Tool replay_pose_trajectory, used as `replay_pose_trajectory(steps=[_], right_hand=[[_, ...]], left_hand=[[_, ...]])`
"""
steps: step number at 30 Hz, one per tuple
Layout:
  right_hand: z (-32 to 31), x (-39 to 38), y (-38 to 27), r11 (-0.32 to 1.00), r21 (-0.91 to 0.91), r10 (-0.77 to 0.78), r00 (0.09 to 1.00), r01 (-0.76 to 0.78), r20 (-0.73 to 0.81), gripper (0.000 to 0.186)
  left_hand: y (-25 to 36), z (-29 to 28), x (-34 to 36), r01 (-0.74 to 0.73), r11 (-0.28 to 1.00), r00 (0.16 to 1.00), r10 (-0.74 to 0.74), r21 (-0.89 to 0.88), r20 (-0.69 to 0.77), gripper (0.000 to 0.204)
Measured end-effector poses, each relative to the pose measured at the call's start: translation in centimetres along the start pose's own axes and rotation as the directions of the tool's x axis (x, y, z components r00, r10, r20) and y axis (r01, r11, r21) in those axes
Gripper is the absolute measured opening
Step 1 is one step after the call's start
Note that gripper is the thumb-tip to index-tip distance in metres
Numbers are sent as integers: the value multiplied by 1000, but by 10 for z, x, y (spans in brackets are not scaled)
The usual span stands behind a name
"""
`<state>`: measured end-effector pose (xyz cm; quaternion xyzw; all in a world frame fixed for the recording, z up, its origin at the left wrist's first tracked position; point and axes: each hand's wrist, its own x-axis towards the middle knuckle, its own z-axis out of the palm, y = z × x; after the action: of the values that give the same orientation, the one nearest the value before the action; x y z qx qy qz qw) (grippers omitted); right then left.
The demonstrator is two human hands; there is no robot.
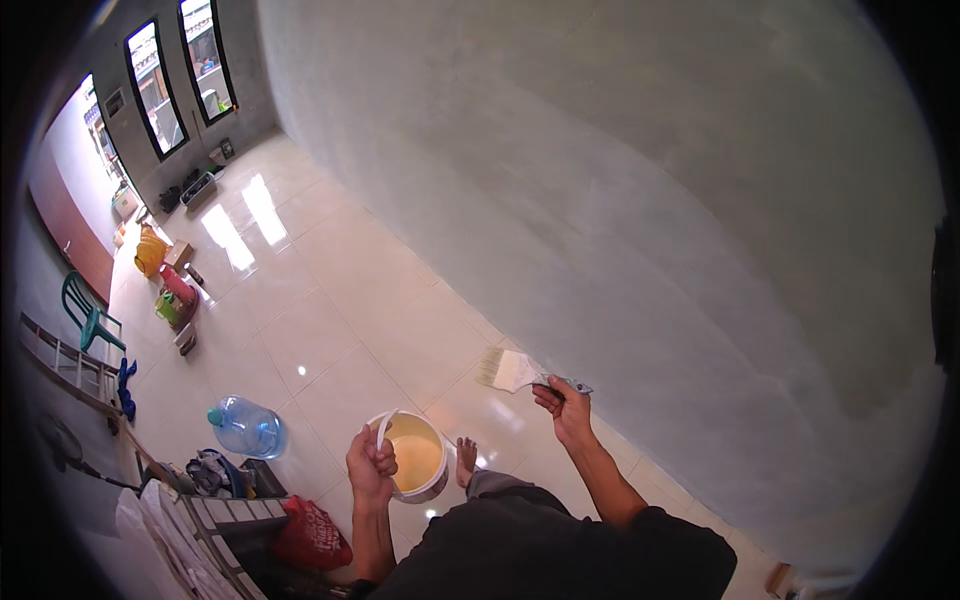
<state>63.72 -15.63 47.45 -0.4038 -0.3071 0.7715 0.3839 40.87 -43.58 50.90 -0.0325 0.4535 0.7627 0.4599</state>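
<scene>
My left hand [372, 463] is closed around the handle of a white bucket [438, 484], which hangs in front of me at the left. Pale yellow-orange liquid [413, 452] shows inside it. Farther right, my right hand [564, 407] grips a wide paintbrush [512, 371] by its handle. The brush's pale bristles point left, away from the wall, and its handle end is close to the wall in the picture. A grey wall [640, 220] with uneven, cloudy patches fills the right side. Whether the bristles are wet, I cannot tell.
Shiny cream floor tiles [310, 320] run along the wall. To the left lie a blue water jug [248, 428], a red bag [312, 535] and a ladder [72, 365]. Beyond them are a green chair [90, 318] and a yellow bag [150, 252]. My bare foot [466, 461] is beside the bucket.
</scene>
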Motion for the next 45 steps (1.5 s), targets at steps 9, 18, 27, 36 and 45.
replay_pose_trajectory(steps=[9,18,27,36,45], right_hand=[[126,53,16,991,53,113,987,-119,110,25],[174,34,13,997,77,-15,999,18,-49,23],[247,-47,16,931,196,-223,906,308,-360,19],[249,-124,78,844,250,-296,802,474,-519,17],[246,-184,91,834,254,-264,760,489,-594,18]], left_hand=[[101,-9,38,-20,998,996,26,57,-91,50],[176,-13,111,62,993,996,-68,100,54,46],[248,-5,147,266,913,876,-363,310,319,38],[251,-18,154,256,827,776,-485,501,403,34],[259,-1,121,258,803,769,-507,537,389,33]])
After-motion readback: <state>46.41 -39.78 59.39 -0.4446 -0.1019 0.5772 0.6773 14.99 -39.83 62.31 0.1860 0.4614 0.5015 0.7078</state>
